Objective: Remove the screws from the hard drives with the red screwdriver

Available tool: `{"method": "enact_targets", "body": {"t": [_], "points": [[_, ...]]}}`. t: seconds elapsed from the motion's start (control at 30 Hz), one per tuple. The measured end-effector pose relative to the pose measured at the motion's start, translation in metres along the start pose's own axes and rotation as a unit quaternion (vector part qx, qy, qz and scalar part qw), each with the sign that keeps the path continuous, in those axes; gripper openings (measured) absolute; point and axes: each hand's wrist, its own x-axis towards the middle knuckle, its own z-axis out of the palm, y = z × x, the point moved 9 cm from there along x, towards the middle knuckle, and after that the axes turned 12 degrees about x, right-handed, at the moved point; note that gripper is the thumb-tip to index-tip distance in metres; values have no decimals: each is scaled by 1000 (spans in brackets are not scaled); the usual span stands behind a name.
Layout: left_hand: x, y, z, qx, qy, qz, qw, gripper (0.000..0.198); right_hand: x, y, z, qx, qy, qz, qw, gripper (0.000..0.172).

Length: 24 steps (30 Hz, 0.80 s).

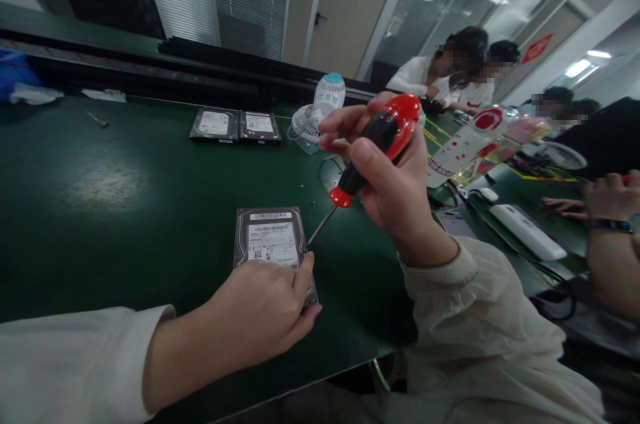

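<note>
A hard drive [273,241] with a white printed label lies flat on the green table in front of me. My left hand [263,304] covers its near part, thumb at the near right corner and index finger reaching along the right edge, gripping the drive. Above and to the right, my right hand [395,191] is closed around the red and black handle of a screwdriver [383,134]. The tilted shaft comes down to the drive's right edge, its tip close to my left index fingertip. Whether the tip sits in a screw is too small to tell.
Two more hard drives, one [215,124] beside the other [259,125], lie farther back. A small white fan [320,107] stands behind my right hand, near a clear dish [333,173]. At right are a bottle [467,144], a white power strip [527,231] and a co-worker's hand [613,201].
</note>
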Motion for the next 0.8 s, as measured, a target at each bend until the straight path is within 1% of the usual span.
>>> {"method": "enact_targets", "body": {"t": [0.1, 0.17, 0.27, 0.33, 0.4, 0.47, 0.63, 0.7, 0.8], "points": [[0, 0, -2, 0, 7, 1, 1000, 53, 2, 3, 1, 26, -21, 35, 999, 46], [0, 0, -2, -2, 7, 0, 1000, 53, 3, 3, 3, 32, -31, 53, 998, 48], [0, 0, -2, -3, 6, -2, 1000, 52, 3, -1, 4, 30, -31, 40, 998, 39], [0, 0, -2, -1, 8, 0, 1000, 53, 2, -2, 3, 13, -16, 20, 1000, 32], [1, 0, -2, -1, 9, 0, 1000, 53, 1, -2, 1, -4, 3, 6, 1000, 34], [1, 0, -2, -3, 5, -1, 1000, 53, 0, -1, -1, -8, 12, 3, 1000, 40], [1, -1, 0, -5, -3, -3, 1000, 53, 3, 2, 0, 30, -24, 39, 999, 51], [0, -1, 2, -4, -6, -2, 1000, 53, 4, 2, 1, 32, -33, 50, 998, 51], [0, 0, 2, -2, -6, -1, 1000, 54, 3, 1, 2, 12, -27, 45, 999, 42]]}}
